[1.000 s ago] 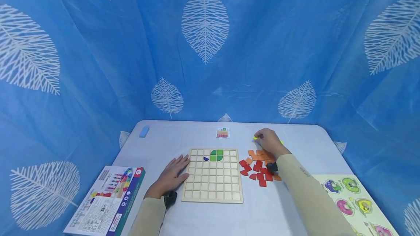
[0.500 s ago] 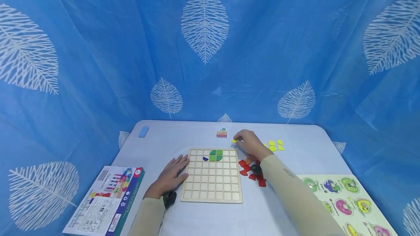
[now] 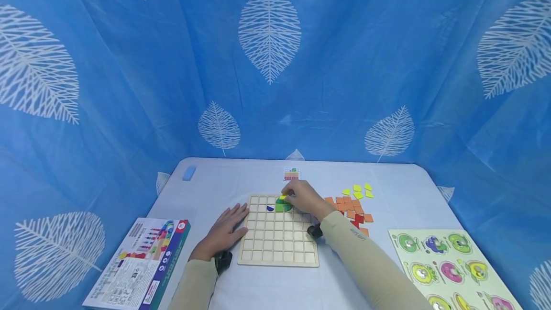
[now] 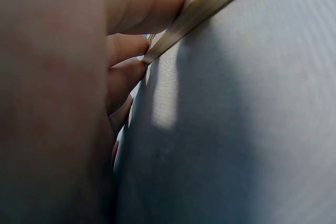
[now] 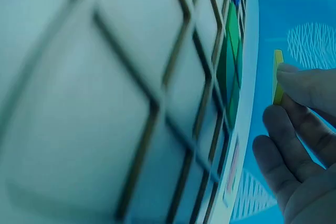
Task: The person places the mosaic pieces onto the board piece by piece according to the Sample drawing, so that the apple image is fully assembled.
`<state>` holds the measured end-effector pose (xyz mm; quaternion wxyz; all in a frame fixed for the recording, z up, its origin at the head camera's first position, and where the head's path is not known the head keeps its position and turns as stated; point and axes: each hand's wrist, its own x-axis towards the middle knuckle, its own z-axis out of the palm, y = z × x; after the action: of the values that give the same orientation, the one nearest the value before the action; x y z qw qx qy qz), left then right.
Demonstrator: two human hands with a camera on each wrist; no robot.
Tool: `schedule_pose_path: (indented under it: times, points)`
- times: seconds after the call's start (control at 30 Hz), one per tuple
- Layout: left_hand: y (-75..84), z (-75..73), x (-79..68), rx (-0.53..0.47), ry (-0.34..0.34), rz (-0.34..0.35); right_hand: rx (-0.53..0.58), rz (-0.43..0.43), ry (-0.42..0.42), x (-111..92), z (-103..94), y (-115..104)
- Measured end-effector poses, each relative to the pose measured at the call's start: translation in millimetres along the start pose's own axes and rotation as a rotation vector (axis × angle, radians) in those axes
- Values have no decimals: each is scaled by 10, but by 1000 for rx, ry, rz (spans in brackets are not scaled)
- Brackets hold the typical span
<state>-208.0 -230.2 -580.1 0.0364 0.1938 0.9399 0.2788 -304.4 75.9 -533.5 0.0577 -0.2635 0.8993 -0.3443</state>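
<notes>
Fingers [image 5: 284, 136] of the right hand [image 3: 304, 196] pinch a yellow tile [image 3: 282, 197] above a wooden grid board [image 3: 278, 238]. The left hand [image 3: 224, 231], fingers extended, touches the board's edge.

Left arm [image 3: 194, 282]: one, beige-sleeved to near the wrist, entering from the near side, left of centre, angled far and slightly right. Left hand [image 3: 224, 231]: palm down, fingers stretched toward far right, thumb standing apart from them, pointing right. Right arm [image 3: 371, 263]: one, likewise sleeved, longer in reach, running from near right toward far left. Right hand [image 3: 303, 197]: farther off than its fellow, thumb and finger pinching, other fingers bent.
</notes>
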Motion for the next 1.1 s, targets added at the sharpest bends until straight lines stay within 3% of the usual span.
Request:
schedule_pose_path:
  times: [0.27, 0.57, 0.87, 1.1]
  points:
    - [-26, 10, 10, 15, -23, -41, 16, -93, -50, 44, 228, -238]
    - [-35, 8, 4, 8, -18, -8, -45, -168, -83, 117, 472, -475]
    - [-32, 9, 12, 9, -10, -7, -118, -161, -118, 201, 677, -609]
    - [-29, -1, 1, 7, -8, 6, -164, -117, -120, 201, 706, -711]
